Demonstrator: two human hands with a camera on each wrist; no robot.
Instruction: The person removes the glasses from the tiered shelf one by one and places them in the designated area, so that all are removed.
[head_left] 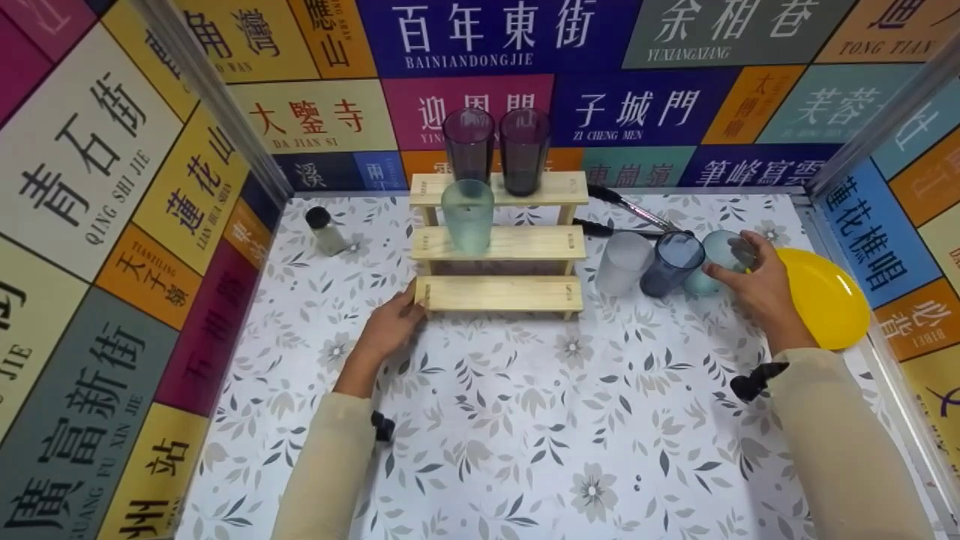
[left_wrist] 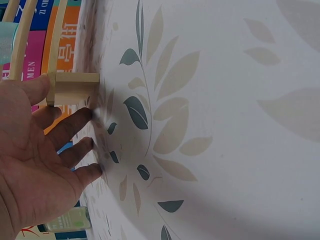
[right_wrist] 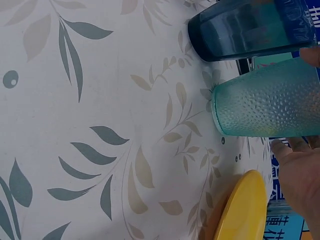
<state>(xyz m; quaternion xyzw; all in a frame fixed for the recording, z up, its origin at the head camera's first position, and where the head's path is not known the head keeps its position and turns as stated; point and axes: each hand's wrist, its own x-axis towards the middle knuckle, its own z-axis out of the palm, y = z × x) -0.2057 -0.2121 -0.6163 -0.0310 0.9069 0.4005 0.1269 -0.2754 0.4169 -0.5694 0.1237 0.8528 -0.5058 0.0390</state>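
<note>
My left hand (head_left: 391, 328) pinches the left end of the lowest step of a three-tier wooden stand (head_left: 499, 294), thumb against the board and the other fingers spread in the left wrist view. My right hand (head_left: 765, 289) holds a teal textured tumbler (right_wrist: 270, 100) upright on the table, thumb and fingers on opposite sides of it. Just left of it stand a dark blue tumbler (head_left: 671, 264) and a frosted clear one (head_left: 624, 264). Two dark purple tumblers (head_left: 469, 146) occupy the top tier. A pale green tumbler (head_left: 469, 217) is on the middle tier.
A yellow plate (head_left: 829, 300) lies right of my right hand. Black-handled tongs (head_left: 630, 206) lie behind the tumblers. A small black-capped bottle (head_left: 325, 232) stands at the back left. Printed panels (head_left: 480, 37) wall in the table's back and sides.
</note>
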